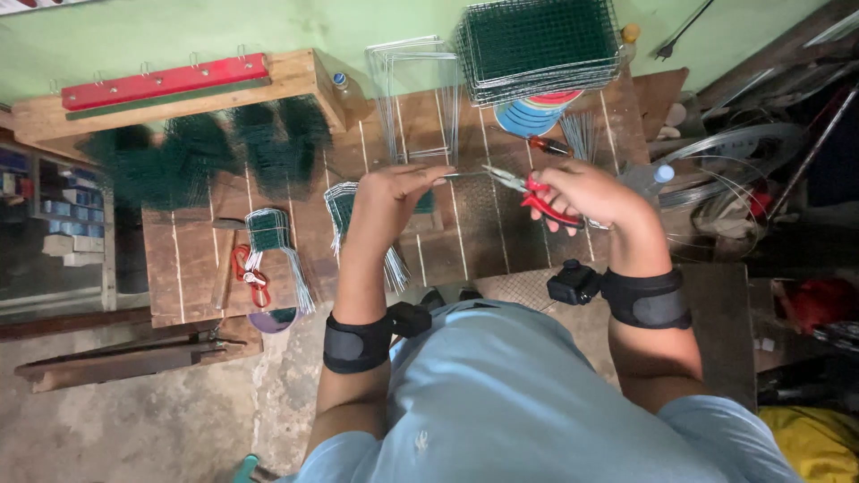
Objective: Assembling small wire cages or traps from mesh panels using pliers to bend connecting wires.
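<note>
- My right hand (586, 192) has its fingers wrapped tight around the red-handled steel pliers (528, 190); my left hand (394, 192) pinches, fingers together, the thin grey wire piece (461, 175) held between both hands above the brown slatted wooden workbench (192, 259).
- I judge the wire could spring out if the pliers' nose bites off-centre.
- The cut end points toward my left fingertips, so a slip could prick them.
- A dropped piece could vanish among the bundled green-and-grey wire pieces (268, 237) below.
</note>
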